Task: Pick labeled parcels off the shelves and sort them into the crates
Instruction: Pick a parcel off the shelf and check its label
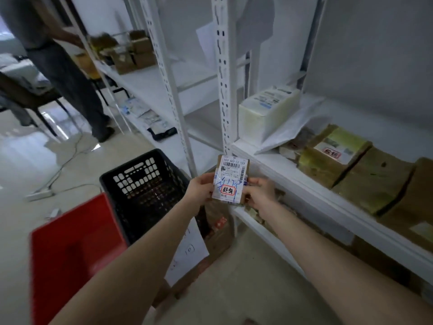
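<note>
A small parcel (230, 178) is being held up in the air by both hands, just in front of the shelf (264, 158) edge and a little to the right of the black crate (143, 184). Its left edge is being pinched by the left hand (202, 187), and its right edge by the right hand (257, 192), with the fingers of each curled round the side. The printed label, with its red-framed stamp and blue pen marks, is being faced toward the camera, apparently so that it can be read.

The parcel is being judged light, since it is being carried by fingertip pinches alone. Brown card is showing at its rim, so it is probably stiff enough to keep its shape. The label face looks glossy, perhaps taped over, and may be slippery. A hold across the two card edges is therefore being favoured over one on the flat face. A single hand is likely enough for lowering it into the black crate or the red crate (77, 249) beside it. Which crate is meant cannot be told.
</note>
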